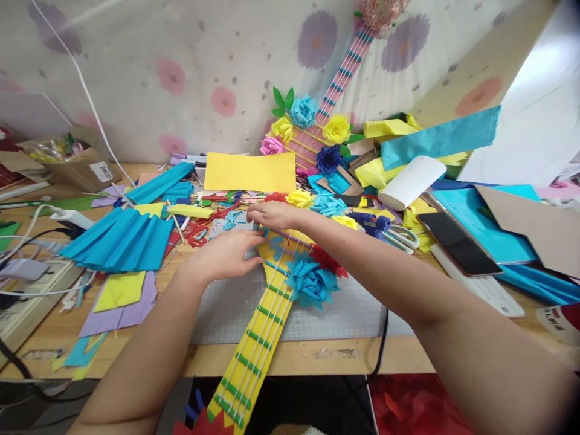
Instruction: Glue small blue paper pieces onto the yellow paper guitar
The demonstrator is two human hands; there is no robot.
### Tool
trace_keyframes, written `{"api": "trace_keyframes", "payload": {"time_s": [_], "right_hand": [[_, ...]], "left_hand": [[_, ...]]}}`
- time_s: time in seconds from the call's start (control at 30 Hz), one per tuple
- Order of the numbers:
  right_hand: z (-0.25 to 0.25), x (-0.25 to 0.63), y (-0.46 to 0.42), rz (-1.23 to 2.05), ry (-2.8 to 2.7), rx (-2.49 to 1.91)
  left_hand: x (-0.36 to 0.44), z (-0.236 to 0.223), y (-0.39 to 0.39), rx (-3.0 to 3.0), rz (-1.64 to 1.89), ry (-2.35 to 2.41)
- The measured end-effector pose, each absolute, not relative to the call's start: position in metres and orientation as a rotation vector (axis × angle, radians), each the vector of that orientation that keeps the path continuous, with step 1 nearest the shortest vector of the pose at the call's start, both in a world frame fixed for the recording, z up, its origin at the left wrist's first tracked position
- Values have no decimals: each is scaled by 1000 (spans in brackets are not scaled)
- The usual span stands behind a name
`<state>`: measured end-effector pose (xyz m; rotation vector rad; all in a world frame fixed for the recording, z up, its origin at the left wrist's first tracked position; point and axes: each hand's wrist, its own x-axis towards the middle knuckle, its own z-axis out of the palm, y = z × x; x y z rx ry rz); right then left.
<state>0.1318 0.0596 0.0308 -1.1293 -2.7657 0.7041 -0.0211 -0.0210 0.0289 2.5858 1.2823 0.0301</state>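
Our left hand (pixel 230 255) and right hand (pixel 274 215), fingers bunched, meet at the yellow guitar's (pixel 265 326) edge; its neck overhangs the surface (pixel 317 360) towards us. Paper scraps crowd both sides; a flowered curtain (pixel 190 72) hangs beyond.

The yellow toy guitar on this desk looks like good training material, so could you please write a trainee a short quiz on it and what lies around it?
1. Which colour are most of the bars across the neck of the yellow guitar: (a) red, (b) green, (c) white?
2. True or false: the dark-screened phone lies to the right of the yellow guitar.
3. Fill in: the pleated blue paper lies to the person's ____ of the yellow guitar.
Key: 1 b; 2 true; 3 left.
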Motion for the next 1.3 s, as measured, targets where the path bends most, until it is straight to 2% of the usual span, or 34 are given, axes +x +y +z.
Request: {"api": "trace_keyframes", "payload": {"time_s": [0.67,0.77,0.9,1.03,1.2,1.3], "right_hand": [[39,130,59,685,-2753,-1189],[40,132,57,710,-2750,-1208],[46,138,54,820,-2579,-1288],[49,151,51,712,-2413,-1475],[47,171,41,668,-2232,-1444],[47,180,31,732,-2121,-1421]], "left_hand": [[-24,27,-20,2584,102,1263],[-31,29,-17,2565,223,1290],[-43,25,-3,2459,592,1408],[-45,6,15,2126,896,1498],[-31,-20,28,1883,952,1369],[-25,-34,32,1734,1099,1376]]}}
